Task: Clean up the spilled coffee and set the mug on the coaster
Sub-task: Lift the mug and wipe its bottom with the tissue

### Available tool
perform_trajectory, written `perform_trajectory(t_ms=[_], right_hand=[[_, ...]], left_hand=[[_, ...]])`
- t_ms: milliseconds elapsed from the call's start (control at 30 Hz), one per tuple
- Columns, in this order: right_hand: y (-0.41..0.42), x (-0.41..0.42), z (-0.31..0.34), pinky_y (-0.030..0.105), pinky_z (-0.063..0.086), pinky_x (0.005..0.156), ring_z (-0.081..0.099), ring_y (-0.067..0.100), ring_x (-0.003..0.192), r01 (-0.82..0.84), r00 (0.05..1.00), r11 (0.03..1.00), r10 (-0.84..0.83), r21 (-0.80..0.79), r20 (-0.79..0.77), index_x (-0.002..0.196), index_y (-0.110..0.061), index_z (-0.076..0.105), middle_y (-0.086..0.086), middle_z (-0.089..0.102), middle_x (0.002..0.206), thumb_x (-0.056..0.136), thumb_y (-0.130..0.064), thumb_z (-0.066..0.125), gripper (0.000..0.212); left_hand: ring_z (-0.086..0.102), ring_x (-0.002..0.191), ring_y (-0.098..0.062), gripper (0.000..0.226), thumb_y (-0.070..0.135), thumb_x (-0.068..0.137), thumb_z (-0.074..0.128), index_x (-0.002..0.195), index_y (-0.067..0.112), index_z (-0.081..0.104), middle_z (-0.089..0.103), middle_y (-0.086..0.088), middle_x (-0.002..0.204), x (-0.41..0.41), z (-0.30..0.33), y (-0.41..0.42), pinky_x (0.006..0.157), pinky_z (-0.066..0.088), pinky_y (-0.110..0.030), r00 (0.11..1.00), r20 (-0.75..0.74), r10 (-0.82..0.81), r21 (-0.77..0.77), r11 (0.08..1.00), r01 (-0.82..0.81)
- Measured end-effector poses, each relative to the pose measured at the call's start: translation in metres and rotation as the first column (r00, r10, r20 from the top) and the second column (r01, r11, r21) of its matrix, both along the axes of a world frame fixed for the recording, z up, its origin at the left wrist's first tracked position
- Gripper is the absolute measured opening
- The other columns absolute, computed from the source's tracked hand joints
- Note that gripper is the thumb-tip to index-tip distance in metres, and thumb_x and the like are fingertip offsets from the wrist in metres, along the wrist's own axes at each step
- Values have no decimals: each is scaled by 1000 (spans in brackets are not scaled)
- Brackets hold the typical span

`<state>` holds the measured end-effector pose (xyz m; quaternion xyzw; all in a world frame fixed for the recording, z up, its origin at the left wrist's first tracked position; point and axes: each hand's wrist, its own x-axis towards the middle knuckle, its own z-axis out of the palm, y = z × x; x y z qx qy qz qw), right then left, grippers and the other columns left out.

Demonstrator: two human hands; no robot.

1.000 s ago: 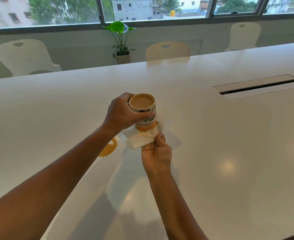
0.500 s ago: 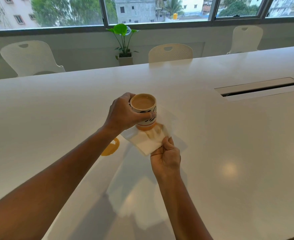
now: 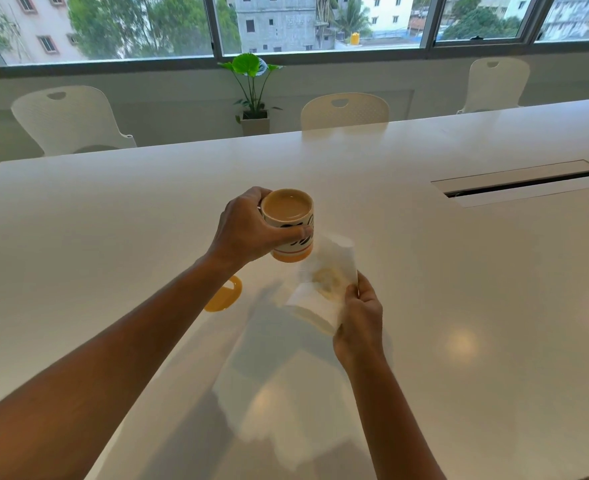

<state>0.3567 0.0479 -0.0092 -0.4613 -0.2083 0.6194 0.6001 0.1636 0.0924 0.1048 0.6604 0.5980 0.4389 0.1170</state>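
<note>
An office meeting room. A long white table [image 3: 459,306] runs on well beyond the fingers, with a cable slot [image 3: 525,183] let into its top, off to the right of the fingers. White chairs [image 3: 344,110] line its far edge. Behind them a plant [image 3: 253,88] stands under a window band [image 3: 286,26] showing city blocks.

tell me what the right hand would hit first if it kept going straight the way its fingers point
The right hand, pinching the stained napkin, points up and away toward the mug in the left hand. It would likely meet the mug's base first, though depth is unclear.
</note>
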Motion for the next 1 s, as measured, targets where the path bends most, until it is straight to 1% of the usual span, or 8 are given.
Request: perform_trajectory(t_ms=[200,367,467,567,633,767,867,1000], right_hand=[[4,6,-3,56,66,84,74,35,103,-79,982,997,75,19,176,102,-24,85,2,81,109,99,6,45,50],[6,13,-3,32,63,71,75,31,99,-131,972,991,127,4,198,92,-13,87,7,83,100,79,2,57,36],[10,16,-6,33,62,68,76,30,89,-130,970,992,126,3,210,86,-6,85,13,82,94,67,-11,64,29],[17,16,-11,36,62,68,78,30,81,-74,952,997,70,1,299,83,-7,83,15,81,86,83,-15,80,9],[21,13,-14,37,65,72,79,28,87,-7,911,1000,-5,27,411,87,-16,80,7,81,89,86,-11,83,6],[26,8,-14,35,65,83,75,19,94,96,835,987,-149,126,530,123,-22,71,0,75,107,82,1,82,49],[32,-2,-10,29,62,88,75,17,101,144,905,984,-174,104,387,141,-21,65,3,74,120,87,1,78,60],[34,-20,-1,34,64,81,78,27,105,101,994,993,-103,62,32,125,-14,76,9,80,114,98,-3,71,30]], left_hand=[[67,102,-16,84,64,64,88,129,20,60,66,12,115,1,-1,1,78,60,-25,1000,3,16,-1,1000,-16],[66,99,-13,81,63,64,89,127,22,60,65,13,112,1,0,2,74,56,-19,1000,4,25,4,1000,-25],[66,99,-13,81,64,64,89,127,21,61,65,13,111,2,0,2,74,56,-19,1000,1,31,3,1000,-31],[67,99,-14,82,65,63,88,127,21,61,65,12,111,1,2,1,76,60,-25,1000,-7,29,-2,1000,-29],[67,99,-14,82,65,63,88,126,21,61,66,12,111,1,4,1,78,62,-30,1000,-9,29,-7,1000,-29],[68,99,-15,81,64,63,89,126,20,61,68,10,111,2,6,1,79,63,-32,999,-13,30,-13,999,-30],[68,100,-15,83,66,63,88,127,20,61,67,11,112,4,6,2,78,63,-30,999,-19,28,-17,999,-28],[68,97,-14,84,68,63,87,126,21,61,66,12,110,7,5,2,73,58,-21,999,-26,29,-17,999,-29]])
